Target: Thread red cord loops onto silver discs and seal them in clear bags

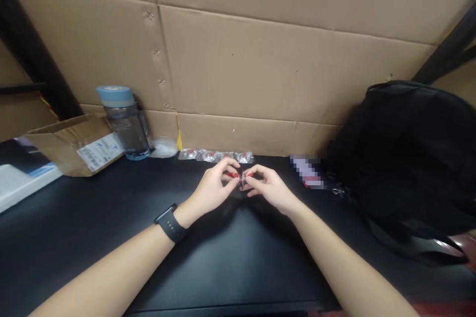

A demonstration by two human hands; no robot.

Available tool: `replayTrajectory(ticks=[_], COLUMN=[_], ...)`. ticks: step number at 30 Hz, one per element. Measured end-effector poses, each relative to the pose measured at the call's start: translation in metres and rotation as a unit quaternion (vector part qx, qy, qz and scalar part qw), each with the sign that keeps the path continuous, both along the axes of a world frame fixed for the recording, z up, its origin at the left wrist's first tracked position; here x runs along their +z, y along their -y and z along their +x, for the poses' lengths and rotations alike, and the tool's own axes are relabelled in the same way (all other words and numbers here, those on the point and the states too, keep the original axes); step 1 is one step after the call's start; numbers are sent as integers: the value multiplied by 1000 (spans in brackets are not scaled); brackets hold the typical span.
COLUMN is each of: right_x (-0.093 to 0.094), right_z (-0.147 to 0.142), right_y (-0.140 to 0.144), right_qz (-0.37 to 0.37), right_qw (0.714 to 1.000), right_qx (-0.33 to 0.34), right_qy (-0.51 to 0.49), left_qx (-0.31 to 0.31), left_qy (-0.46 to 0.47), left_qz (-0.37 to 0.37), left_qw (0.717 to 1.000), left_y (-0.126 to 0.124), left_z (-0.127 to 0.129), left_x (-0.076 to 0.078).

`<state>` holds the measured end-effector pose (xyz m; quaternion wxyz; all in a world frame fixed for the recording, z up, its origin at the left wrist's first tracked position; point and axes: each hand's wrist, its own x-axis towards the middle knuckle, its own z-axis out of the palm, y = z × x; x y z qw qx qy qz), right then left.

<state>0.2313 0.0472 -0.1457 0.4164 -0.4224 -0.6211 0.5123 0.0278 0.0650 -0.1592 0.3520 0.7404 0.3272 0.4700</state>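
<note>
Both hands meet over the middle of the black table [230,257], a little in front of the cardboard wall [267,69]. The left hand [213,189], with a black watch [170,223] on its wrist, has its fingers curled, and its fingertips pinch a small round metal part with red on it [242,177]. The right hand [268,188] pinches the same part from the other side, also with the fingers bent close together. The part is held above the table between the two hands; it is too small to tell its exact form.

Just behind the hands, a row of small clear packets with red and silver pieces [215,155] lies along the foot of the wall. To the left stand a clear plastic bottle with a light blue lid [124,121] and an open brown cardboard box with a white label [78,144]. A large black bag [405,158] rests on the right side of the table.
</note>
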Motion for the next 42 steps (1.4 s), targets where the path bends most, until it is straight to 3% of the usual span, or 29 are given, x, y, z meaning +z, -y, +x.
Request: replayTrajectory(ticks=[5, 11, 15, 17, 19, 21, 22, 24, 28, 30, 35, 42], right_x=[-2, -1, 0, 1, 3, 7, 9, 12, 15, 14, 13, 14], right_z=[-2, -3, -3, -3, -1, 3, 6, 12, 22, 23, 21, 25], right_y=[1, 2, 3, 3, 3, 0, -1, -4, -8, -8, -9, -10], right_qz=[-47, -86, -54, -36, -18, 0, 11, 27, 41, 42, 43, 52], right_qw=[995, 992, 996, 998, 999, 999, 998, 996, 994, 995, 996, 995], right_qx=[18, 25, 12, 5, -15, -41, -56, -77, -94, -92, -77, -82], right_qy=[-84, -87, -65, -47, -39, -33, -33, -31, -22, -15, -11, -13], left_qx=[8, 11, 0, -27, -27, 63, 128, 257, 402, 424, 422, 455], left_qy=[8, -2, 3, -36, -150, -297, -347, -414, -448, -465, -479, -479], left_qz=[4, -25, -32, 0, 78, 160, 168, 141, 83, 63, 57, 64], left_qw=[1000, 1000, 999, 999, 985, 939, 914, 862, 794, 775, 768, 748], left_y=[1, 1, -1, -6, -15, -28, -35, -49, -67, -71, -73, -72], left_z=[0, 0, -2, -10, -28, -56, -73, -110, -167, -179, -177, -170], left_x=[2, -1, 3, 10, 19, 27, 30, 32, 24, 17, 5, 6])
